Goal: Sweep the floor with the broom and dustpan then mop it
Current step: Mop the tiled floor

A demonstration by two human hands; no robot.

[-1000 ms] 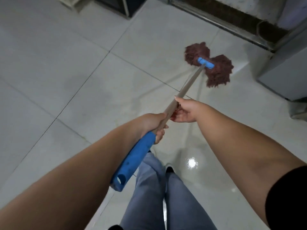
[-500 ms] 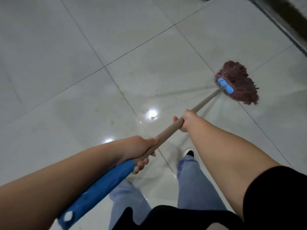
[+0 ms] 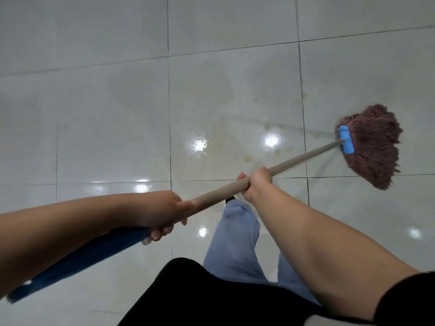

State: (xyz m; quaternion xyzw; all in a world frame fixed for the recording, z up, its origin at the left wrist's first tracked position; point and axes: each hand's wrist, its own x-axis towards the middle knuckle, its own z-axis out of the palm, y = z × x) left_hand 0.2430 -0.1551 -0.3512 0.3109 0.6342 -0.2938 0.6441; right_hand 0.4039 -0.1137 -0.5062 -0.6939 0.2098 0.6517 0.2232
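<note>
From the head view, the floor is made of large glossy pale tiles divided by thin dark grout lines. Bright spots of ceiling light reflect off it, and a faint yellowish wet film with small droplets spreads across the middle tiles (most visible around the 2 brightest reflections). No walls or furniture show; only tile fills the surroundings.

The mop crosses the picture on a diagonal, from lower left to upper right. Its reddish-brown string head lies fanned out on the tile at the right, fixed to a light blue clamp at the end of the beige pole.

The left hand is wrapped around the pole where the beige shaft meets the dark blue grip, fingers curled underneath with nails showing. The right hand grips the pole further along towards the head, fingers closed tightly over it. Both forearms are bare; a black sleeve covers the right upper arm.

Below the arms, pale blue trousers and a black top show, with a dark shoe tip just beneath the pole.
</note>
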